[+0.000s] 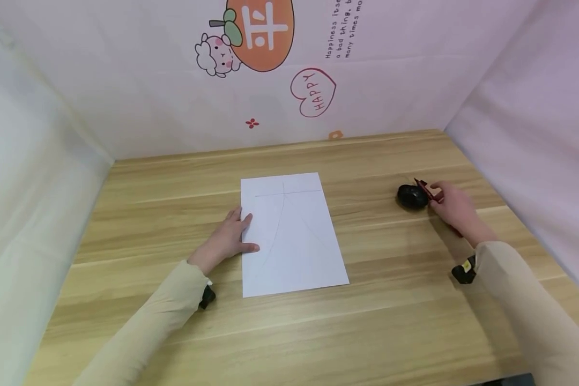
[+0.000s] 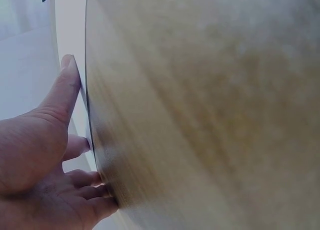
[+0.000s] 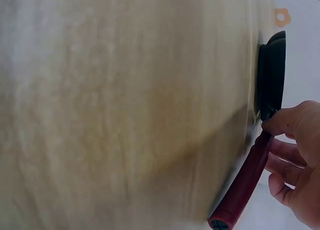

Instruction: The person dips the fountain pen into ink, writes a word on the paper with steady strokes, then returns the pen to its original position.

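A white sheet of paper [image 1: 294, 230] lies on the table, with several thin lines drawn on it. My left hand [image 1: 227, 236] rests at the sheet's left edge, thumb and fingers spread, with the fingertips on the paper. At the right, my right hand [image 1: 453, 206] pinches a slim dark red handle [image 3: 245, 182] between thumb and fingers. Its lower end, dark and round, points towards the wrist camera. Beside its upper end sits a glossy black rounded object [image 1: 412, 197], which in the right wrist view [image 3: 272, 74] overlaps the handle's top.
The wooden table [image 1: 318, 332] meets a white printed cloth [image 1: 173, 107] at the back, with more white cloth at both sides. A dark edge of some object [image 1: 506, 380] shows at the bottom right. Each wrist carries a small black device [image 1: 464, 271].
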